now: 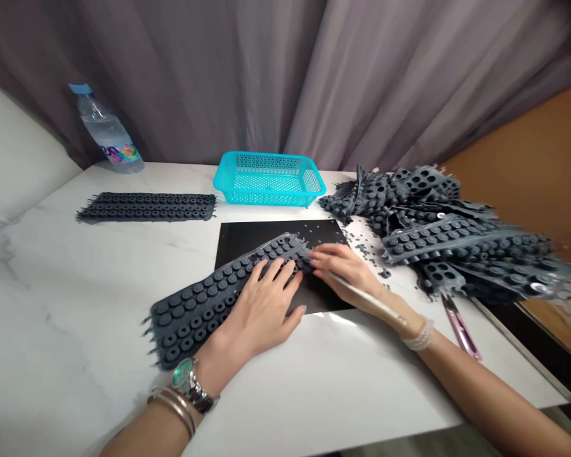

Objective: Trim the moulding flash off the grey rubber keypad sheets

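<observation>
A dark grey rubber sheet [181,311] with rows of round moulded studs lies slantwise, its far right end over a black mat [238,236]. My left hand [266,304] rests on it palm down, fingers spread and flat. At the sheet's far right end is my right hand [345,270], with its fingers closed round a slim, pale pen-like tool [366,297]. The tool's rear end points back toward my wrist; its tip is hidden by the fingers. Small dark round bits [361,247] are scattered on the mat and table beside this hand.
Behind the mat stands a turquoise basket [271,197]. Another studded rubber sheet [147,207] lies at the left, near a water bottle [109,133]. To the right are a heap of rubber sheets [457,235] and pink-handled thread snips [461,330]. A grey curtain [181,76] hangs behind.
</observation>
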`<state>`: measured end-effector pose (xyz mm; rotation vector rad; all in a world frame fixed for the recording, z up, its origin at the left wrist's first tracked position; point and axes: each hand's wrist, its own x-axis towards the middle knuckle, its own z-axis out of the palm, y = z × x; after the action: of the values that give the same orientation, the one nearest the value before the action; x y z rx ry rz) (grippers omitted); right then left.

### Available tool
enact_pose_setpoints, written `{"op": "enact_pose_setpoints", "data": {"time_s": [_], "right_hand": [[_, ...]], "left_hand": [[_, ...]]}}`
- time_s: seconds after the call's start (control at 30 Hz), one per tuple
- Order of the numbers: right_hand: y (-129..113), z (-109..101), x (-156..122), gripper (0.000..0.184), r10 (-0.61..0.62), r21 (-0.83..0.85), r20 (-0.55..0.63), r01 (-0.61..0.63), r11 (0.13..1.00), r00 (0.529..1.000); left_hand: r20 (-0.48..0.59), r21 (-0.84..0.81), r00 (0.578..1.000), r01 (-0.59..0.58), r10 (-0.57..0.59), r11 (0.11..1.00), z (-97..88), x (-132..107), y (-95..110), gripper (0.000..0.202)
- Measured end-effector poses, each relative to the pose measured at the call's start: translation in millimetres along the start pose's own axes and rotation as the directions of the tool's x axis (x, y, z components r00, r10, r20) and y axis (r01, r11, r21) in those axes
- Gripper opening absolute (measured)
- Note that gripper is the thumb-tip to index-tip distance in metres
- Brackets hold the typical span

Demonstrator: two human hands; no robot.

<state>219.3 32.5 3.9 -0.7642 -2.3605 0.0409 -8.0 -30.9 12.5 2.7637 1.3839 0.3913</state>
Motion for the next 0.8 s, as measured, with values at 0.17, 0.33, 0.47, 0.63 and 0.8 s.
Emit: {"op": "enact_pose_setpoints", "data": {"time_s": [0.17, 0.33, 0.47, 0.63, 0.8], "right_hand": [[-1.7, 0.7, -0.2, 0.022, -0.252, -0.110, 0.087, 0.261, 0.959, 0.964], [2.6, 1.7, -6.6, 0.025, -0.277, -0.151, 0.079, 0.286, 0.946, 0.958], [5.6, -2.1, -14.4, 0.024, -0.254, -0.161, 0.046, 0.258, 0.953, 0.966], [2.6, -2.3, -12.2, 0.021, -0.257, -0.148, 0.027, 0.258, 0.955, 0.966], [0.2, 3.4, -8.6, 0.017, -0.315, -0.129, 0.049, 0.319, 0.939, 0.948]], "left_hand": [[0.012, 0.007, 1.000, -0.024, 0.024, 1.000, -2.2, -2.5, -0.5, 0.049], [-0.019, 0.009, 0.999, -0.028, 0.029, 1.000, 1.4, -1.0, -2.0, 0.047], [-0.014, 0.016, 0.999, -0.030, 0.030, 0.999, 4.0, -0.7, -2.4, 0.051], [0.001, 0.020, 0.999, 0.044, -0.044, 0.999, 0.5, 2.5, 6.8, 0.051], [0.055, 0.052, 0.990, 0.126, -0.129, 0.991, -6.6, 6.4, 15.3, 0.051]]}}
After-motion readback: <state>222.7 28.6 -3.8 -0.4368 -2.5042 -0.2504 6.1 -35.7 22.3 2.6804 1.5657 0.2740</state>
